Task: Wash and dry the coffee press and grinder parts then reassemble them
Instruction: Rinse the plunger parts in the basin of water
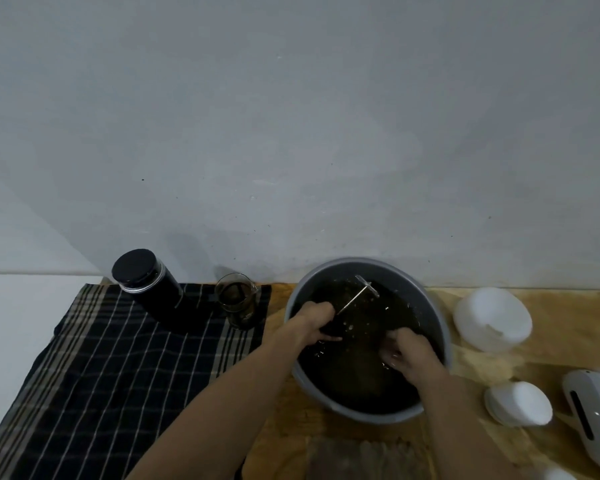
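Jar point(142, 275) and beaker point(238, 299) beside basin point(444, 327)

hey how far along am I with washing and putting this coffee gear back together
Early on. Looks done: only the taking apart, as the glass beaker stands alone on the checked cloth. In hand: washing, with your left hand gripping a dark part with a metal rod and your right hand in the basin of dark water. Left: the beaker looks unwashed; drying and reassembly haven't begun.

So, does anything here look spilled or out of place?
Pale powder or grains lie scattered on the wooden table, between the basin and the white containers. Otherwise nothing stands out.
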`<control>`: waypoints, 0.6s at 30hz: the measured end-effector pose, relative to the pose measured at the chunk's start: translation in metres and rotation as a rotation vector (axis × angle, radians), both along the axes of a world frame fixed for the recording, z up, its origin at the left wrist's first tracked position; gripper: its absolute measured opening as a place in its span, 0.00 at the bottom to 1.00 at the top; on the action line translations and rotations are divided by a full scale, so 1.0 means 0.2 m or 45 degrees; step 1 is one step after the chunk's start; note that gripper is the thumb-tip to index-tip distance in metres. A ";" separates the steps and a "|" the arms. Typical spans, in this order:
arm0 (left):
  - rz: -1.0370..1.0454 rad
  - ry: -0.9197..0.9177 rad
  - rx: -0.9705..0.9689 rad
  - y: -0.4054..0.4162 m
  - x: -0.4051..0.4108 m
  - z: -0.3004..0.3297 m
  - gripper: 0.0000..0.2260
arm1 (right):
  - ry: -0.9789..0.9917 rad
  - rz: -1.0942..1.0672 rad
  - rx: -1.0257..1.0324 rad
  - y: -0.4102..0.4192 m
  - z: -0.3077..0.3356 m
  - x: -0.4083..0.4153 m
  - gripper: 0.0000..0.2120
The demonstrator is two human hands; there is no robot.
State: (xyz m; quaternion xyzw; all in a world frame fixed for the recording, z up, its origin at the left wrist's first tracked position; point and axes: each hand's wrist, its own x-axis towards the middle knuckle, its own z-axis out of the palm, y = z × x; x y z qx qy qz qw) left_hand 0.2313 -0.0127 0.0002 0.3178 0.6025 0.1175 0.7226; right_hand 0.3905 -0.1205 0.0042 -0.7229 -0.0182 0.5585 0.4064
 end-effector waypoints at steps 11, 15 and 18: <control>-0.044 -0.064 -0.145 -0.11 0.13 -0.05 0.15 | -0.035 0.328 0.117 0.08 0.20 -0.01 0.09; -0.201 0.136 -0.157 -0.06 0.06 -0.02 0.19 | -0.252 0.305 -0.090 0.02 0.09 0.02 0.08; -0.373 0.248 -0.138 -0.03 0.00 0.02 0.20 | -0.047 0.100 -0.078 -0.01 0.03 0.00 0.07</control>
